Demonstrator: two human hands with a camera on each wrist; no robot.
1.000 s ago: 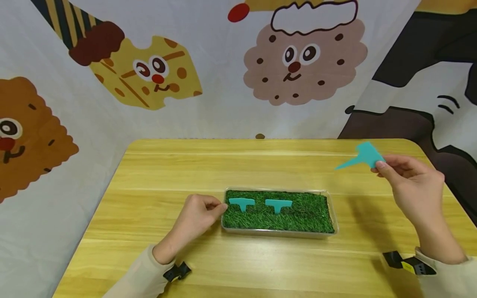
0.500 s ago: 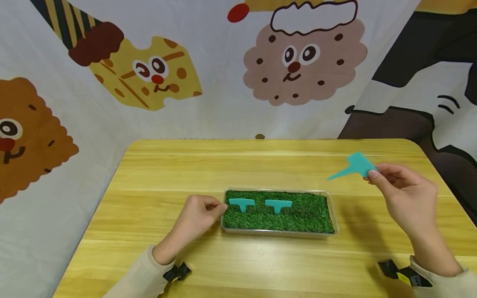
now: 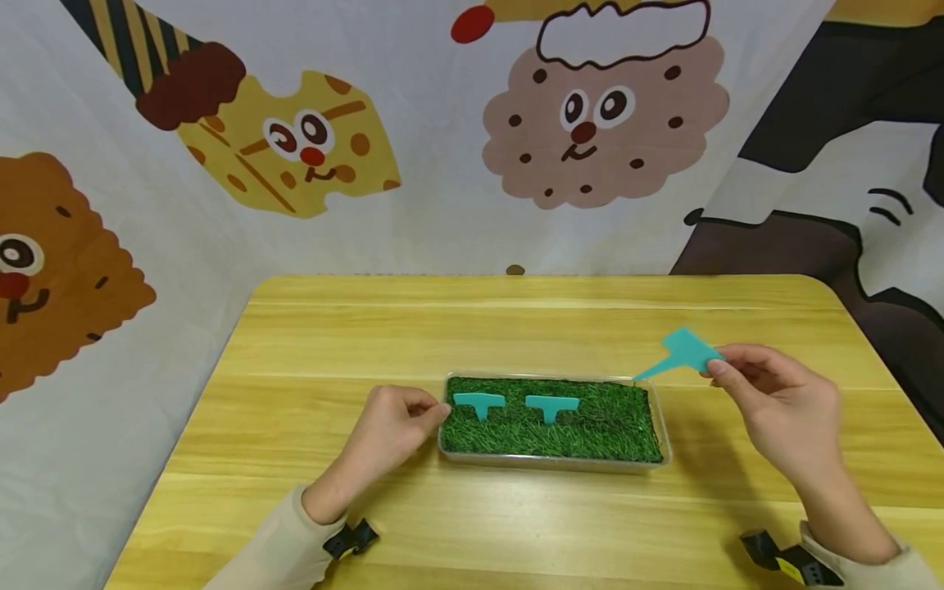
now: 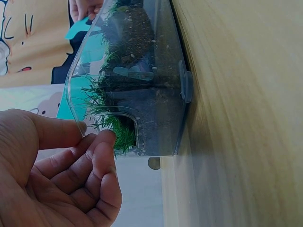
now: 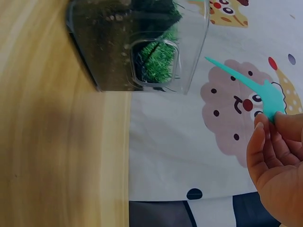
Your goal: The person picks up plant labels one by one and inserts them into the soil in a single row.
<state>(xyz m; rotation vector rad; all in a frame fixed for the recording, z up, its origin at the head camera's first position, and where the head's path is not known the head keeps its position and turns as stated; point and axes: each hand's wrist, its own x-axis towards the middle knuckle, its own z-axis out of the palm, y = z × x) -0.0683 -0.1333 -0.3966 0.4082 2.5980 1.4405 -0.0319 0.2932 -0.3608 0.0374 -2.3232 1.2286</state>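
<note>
A clear plastic box [image 3: 553, 461] holding soil and green grass [image 3: 605, 434] stands on the table. Two turquoise T-shaped plant labels [image 3: 479, 401] stick up out of the grass, one at the left and one near the middle. My left hand [image 3: 394, 426] pinches the box's left rim between thumb and forefinger, as the left wrist view shows. My right hand [image 3: 782, 410] pinches a third turquoise plant label [image 3: 687, 351] by one end of its head. In the head view its pointed stem overlaps the box's far right rim; the right wrist view shows the tip above the rim.
The wooden table [image 3: 332, 328] reaches back to a white cloth backdrop [image 3: 428, 229] printed with cartoon food. Black wrist cameras [image 3: 789, 561] are strapped at both sleeves.
My right hand has moved left and toward me with the plant label, bringing its tip from beyond the box to its far right rim. The left hand and box have stayed still.
</note>
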